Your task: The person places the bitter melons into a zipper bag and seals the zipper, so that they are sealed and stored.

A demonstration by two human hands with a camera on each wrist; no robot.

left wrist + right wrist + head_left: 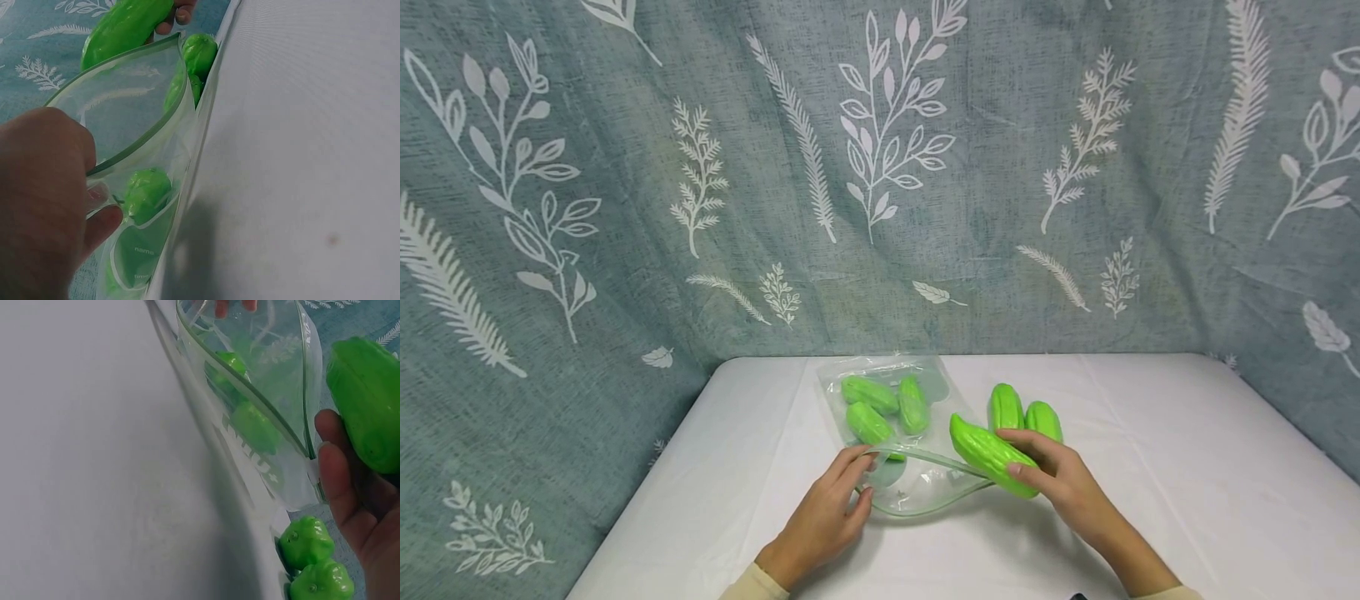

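A clear zip bag [917, 498] with a green-edged mouth lies on the table, its mouth spread apart toward the near side. Inside it are several ridged green bitter melons [913, 406]. My left hand [823, 523] grips the left end of the bag's mouth, thumb below the rim. Another bitter melon [985, 450] is in my right hand [1063, 479], held between thumb and fingers above the right end of the mouth. In the right wrist view this bitter melon [369, 403] is apart from the bag's rim. Part of it is hidden by the fingers.
Two more bitter melons lie side by side right of the bag: one on the left [1006, 406] and one partly behind the right hand [1043, 418]. White cloth covers the table [1187, 467]. A teal leaf-patterned curtain [992, 275] hangs behind and at both sides.
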